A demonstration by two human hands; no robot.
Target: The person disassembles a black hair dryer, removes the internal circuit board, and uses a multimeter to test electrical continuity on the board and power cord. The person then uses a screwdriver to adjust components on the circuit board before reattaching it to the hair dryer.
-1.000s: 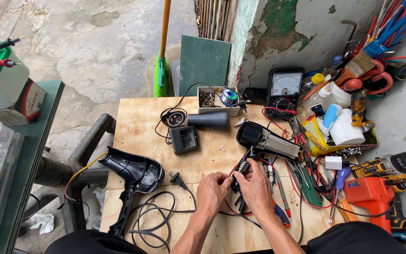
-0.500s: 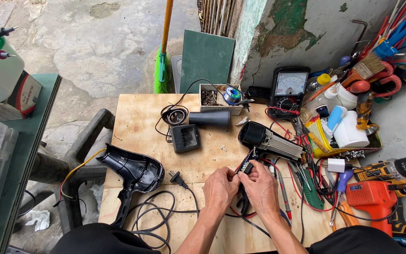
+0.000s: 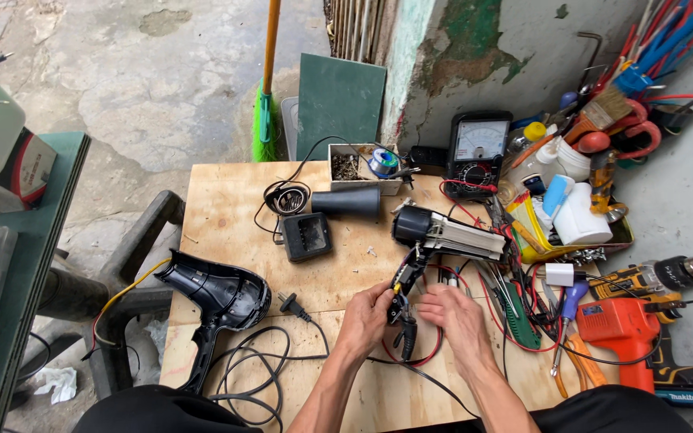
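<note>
Left of the switch assembly (image 3: 401, 309), an emptied black dryer shell (image 3: 218, 293) is laid aside on the plywood bench (image 3: 226, 208). The assembly, black with red and yellow wires, is pinched by left hand (image 3: 366, 317) fingers, apparently for steadiness. Right hand (image 3: 455, 313) fingers are curled together just right of it; their grip cannot be told.

Head cam only; looks steeply down, close over plywood table (image 3: 226, 208); no 2nd view.

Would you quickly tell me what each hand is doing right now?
Left hand: closed, pinching the hair dryer's wired inner assembly.
Right hand: fingers curled at the same assembly; whether it grips cannot be told.
</note>
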